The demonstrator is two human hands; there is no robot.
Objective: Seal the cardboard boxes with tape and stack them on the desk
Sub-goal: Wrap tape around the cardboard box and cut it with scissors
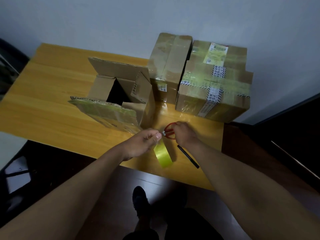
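Centre left of frame: open box [119,94] on tabletop [52,94], flaps up, unsealed. Right of it: tall box [168,66] and wide box [214,80], both taped shut, side by side, not stacked. Lower centre: left hand [143,142] pinching end of tape strip; yellow tape roll [162,155] just below. Right hand [183,134] gripping red scissors [168,132], blades at the strip. Judged: two sealed, one sealing underway, stacking left
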